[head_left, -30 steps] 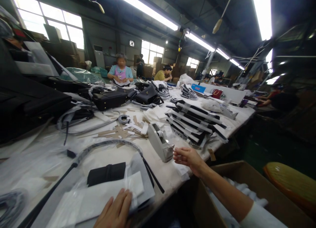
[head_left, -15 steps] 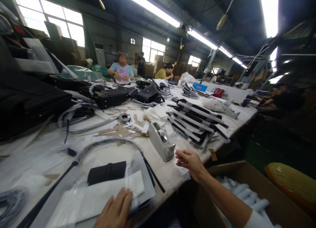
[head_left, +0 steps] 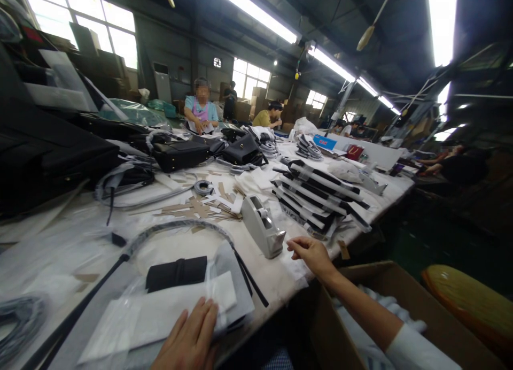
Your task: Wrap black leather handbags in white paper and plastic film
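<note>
My left hand [head_left: 192, 338] lies flat, fingers stretched out, on a white foam sheet inside a clear plastic bag [head_left: 160, 311] at the table's near edge. A black folded pouch [head_left: 176, 271] and a long black strap [head_left: 120, 257] lie just beyond it. My right hand [head_left: 310, 252] hovers beside the front of a grey tape dispenser [head_left: 262, 225], thumb and fingers pinched together right of its cutter. What the pinch holds is too small to make out.
A stack of black wrapped items [head_left: 320, 196] sits right of the dispenser. Black handbags [head_left: 180, 153], cardboard strips [head_left: 200, 207] and coiled straps lie farther back. An open carton [head_left: 401, 306] of white pieces stands below the table edge. Other people work at the far end.
My right hand drew slightly away from the dispenser's cutter and then lifted a little. My left hand stayed flat on the bag. The camera shifted slightly.
</note>
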Demonstrator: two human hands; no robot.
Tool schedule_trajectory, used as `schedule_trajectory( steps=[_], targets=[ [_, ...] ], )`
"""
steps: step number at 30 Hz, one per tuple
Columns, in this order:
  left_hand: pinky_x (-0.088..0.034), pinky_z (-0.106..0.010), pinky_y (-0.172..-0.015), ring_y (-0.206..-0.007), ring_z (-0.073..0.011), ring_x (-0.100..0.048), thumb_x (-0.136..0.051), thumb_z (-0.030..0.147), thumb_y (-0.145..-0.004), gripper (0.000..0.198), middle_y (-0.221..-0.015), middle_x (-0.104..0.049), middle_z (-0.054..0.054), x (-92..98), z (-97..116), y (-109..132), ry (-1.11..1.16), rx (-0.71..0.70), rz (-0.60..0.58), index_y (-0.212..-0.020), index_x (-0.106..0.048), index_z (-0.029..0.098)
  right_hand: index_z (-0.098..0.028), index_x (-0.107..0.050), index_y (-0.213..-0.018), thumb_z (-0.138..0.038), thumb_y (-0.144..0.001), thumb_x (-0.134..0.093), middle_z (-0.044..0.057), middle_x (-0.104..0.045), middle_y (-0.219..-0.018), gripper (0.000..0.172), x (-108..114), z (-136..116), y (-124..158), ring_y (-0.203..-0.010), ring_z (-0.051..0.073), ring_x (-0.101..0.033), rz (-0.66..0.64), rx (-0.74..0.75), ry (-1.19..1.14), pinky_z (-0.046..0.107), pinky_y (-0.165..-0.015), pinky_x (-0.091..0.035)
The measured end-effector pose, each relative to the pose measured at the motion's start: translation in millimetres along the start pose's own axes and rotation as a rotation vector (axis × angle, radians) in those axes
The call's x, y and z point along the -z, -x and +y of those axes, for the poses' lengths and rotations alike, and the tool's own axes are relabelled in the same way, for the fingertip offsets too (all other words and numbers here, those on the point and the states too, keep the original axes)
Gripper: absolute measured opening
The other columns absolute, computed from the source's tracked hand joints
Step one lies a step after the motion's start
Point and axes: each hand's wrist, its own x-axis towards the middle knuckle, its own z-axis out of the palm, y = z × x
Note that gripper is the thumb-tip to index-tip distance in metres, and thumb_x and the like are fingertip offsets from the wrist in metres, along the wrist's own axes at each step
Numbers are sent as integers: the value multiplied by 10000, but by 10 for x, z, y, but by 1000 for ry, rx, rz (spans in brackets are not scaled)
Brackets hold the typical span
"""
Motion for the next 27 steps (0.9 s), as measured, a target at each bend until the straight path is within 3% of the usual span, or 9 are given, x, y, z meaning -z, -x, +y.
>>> schedule_trajectory(
  steps=[4,7,11,13,16,20,23,27],
  targets=[
    [-546,-308,-943,-1168,-206,-624,-491,92,-806,510,-1276,-666,-49,38,2,-17,50,0,38,-1308,-520,171,-142,-731,-749,-506,-647,-812,61,-707,-723,386,-120,40,76,-516,97,-572,-15,-87,-28,260,-599,-560],
    [-554,-320,-937,-1165,-215,-625,-496,100,-811,510,-1276,-664,-54,43,3,-20,82,12,52,-1316,-516,170,-148,-719,-762,-519,-670,-793,61,-707,-753,389,-166,75,88,-537,105,-584,-4,-72,6,264,-613,-559],
    [-553,-322,-938,-1166,-215,-624,-501,95,-807,511,-1280,-663,-53,17,11,-14,70,15,67,-1313,-517,168,-153,-715,-680,-451,-694,-786,32,-660,-618,306,-30,102,115,-523,140,-573,9,34,171,274,-590,-512],
    [-547,-321,-944,-1171,-216,-621,-508,93,-798,520,-1282,-662,-49,2,16,-10,79,19,59,-1311,-519,172,-179,-723,-654,-378,-696,-795,27,-653,-608,216,103,84,179,-587,169,-593,13,109,257,286,-658,-500],
    [-540,-323,-949,-1182,-220,-614,-519,121,-808,509,-1290,-657,-51,-14,26,-5,76,17,71,-1314,-519,176,-227,-761,-788,-304,-789,-726,53,-713,-791,84,296,-42,321,-778,214,-640,-70,377,550,306,-785,-482],
    [-542,-356,-943,-1185,-236,-612,-527,180,-839,472,-1300,-648,-78,-12,45,2,43,5,82,-1310,-523,144,-220,-752,-988,-223,-950,-527,99,-736,-896,229,366,-429,518,-822,214,-655,-385,827,994,317,-778,-495],
    [-536,-365,-947,-1182,-245,-612,-534,209,-840,464,-1300,-648,-87,17,67,2,44,21,76,-1299,-531,139,-209,-732,-1080,-203,-977,-490,104,-747,-906,263,243,-766,651,-789,203,-664,-583,1033,1085,316,-748,-516],
    [-529,-346,-955,-1176,-233,-617,-523,152,-806,479,-1285,-659,-77,61,100,-21,57,49,87,-1285,-540,137,-209,-660,-1234,-154,-959,-514,105,-753,-942,316,-66,-1064,824,-795,206,-680,-743,1243,973,323,-733,-529]
  ],
)
